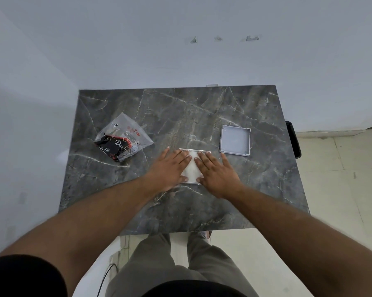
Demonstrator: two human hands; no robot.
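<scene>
A white square box [192, 168] lies near the middle of the dark marble table [180, 108], with something white filling it. Both my hands lie flat on top of it, fingers straight. My left hand [170, 168] covers its left side and my right hand [217, 172] covers its right side, so only a wedge of white shows between them. To the right, apart from the hands, a shallow white square lid [235, 139] lies with its hollow side up.
A clear plastic bag [125, 139] with a black and red packet inside lies at the table's left. A white wall runs behind and to the left. A black object [294, 138] stands by the right edge. My legs are below the near edge.
</scene>
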